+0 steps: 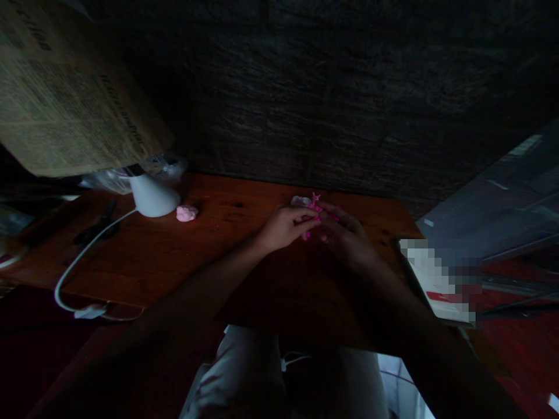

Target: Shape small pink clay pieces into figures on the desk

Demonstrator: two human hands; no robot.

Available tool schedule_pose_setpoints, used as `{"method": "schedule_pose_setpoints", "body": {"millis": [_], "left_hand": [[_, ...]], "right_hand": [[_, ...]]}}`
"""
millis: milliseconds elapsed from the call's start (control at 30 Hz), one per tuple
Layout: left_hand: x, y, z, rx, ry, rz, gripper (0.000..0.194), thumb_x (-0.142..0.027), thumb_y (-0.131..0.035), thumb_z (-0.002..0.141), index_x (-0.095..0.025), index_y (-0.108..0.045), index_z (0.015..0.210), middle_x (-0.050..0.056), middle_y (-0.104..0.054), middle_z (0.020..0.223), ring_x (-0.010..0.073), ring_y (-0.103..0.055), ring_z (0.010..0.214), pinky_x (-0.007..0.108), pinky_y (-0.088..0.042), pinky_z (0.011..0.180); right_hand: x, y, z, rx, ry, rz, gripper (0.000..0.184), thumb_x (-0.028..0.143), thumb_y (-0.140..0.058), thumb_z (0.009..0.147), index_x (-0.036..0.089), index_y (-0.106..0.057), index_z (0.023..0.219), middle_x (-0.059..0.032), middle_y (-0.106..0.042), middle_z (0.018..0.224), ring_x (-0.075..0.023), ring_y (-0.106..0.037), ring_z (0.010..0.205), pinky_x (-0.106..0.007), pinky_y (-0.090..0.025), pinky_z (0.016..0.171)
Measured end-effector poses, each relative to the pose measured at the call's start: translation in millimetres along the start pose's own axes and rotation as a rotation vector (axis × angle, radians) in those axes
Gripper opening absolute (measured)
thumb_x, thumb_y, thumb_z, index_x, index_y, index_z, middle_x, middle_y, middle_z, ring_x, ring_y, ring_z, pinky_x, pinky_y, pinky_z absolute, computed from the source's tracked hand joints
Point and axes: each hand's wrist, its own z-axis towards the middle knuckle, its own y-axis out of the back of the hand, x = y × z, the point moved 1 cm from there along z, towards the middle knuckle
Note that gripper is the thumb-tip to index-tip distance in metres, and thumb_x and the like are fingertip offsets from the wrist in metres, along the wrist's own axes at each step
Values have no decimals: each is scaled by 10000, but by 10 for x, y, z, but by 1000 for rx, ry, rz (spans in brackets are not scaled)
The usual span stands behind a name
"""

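L hand (282, 227) & R hand (349, 235) both pinching pink figure (315, 199) above wood table (231, 212); pink lump (187, 213) at 9 o'clock, lamp (152, 198) beside it, approx. 10 o'clock.

Setting: I read this as a room in a home; which room, I cannot tell. Main evidence: a table lamp (87, 105) with a newsprint-patterned shade, a household furnishing. Under the lamp I note a plain wooden table (227, 224), knots visible in the boards. Behind the lamp and to its right: a dark, brick-patterned wall (305, 116). Left of the lamp's base: scissors (105, 216); around its neck, clear plastic wrapping (116, 181). Light dim.
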Motion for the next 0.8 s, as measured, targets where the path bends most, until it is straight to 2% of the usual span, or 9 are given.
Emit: {"method": "schedule_pose_setpoints", "body": {"millis": [267, 467, 633, 800], "left_hand": [[-8, -40, 6, -5, 66, -128, 163, -276, -592, 926, -138, -678, 942, -29, -638, 614, 73, -617, 492, 162, -463, 496], [-55, -49, 16, -34, 102, -183, 208, -319, -599, 930, -128, -673, 894, -40, -595, 555, 69, -595, 466, 170, -461, 499], [-75, -56, 37, -28, 125, -282, 185, -283, -566, 942, -133, -624, 850, -47, -578, 574, 56, -561, 422, 169, -420, 440], [-30, -50, 47, -34, 104, -236, 160, -265, -537, 951, -138, -602, 878, -37, -611, 638, 42, -549, 401, 158, -398, 420]], "right_hand": [[63, -50, -12, -8, -58, 94, 418, 419, -845, 693, 278, -738, 1072, 29, -709, 783, -70, -561, 548, -219, -417, 516], [50, -63, 10, -18, -108, 173, 350, 417, -843, 688, 257, -771, 990, -13, -760, 886, -76, -562, 577, -203, -428, 509], [46, -52, 5, 7, -80, 175, 302, 388, -849, 683, 291, -789, 962, -10, -768, 946, -76, -556, 578, -218, -448, 523], [4, -48, 3, -4, -60, 145, 297, 385, -850, 681, 306, -792, 961, 4, -763, 928, -62, -519, 537, -223, -433, 510]]}}
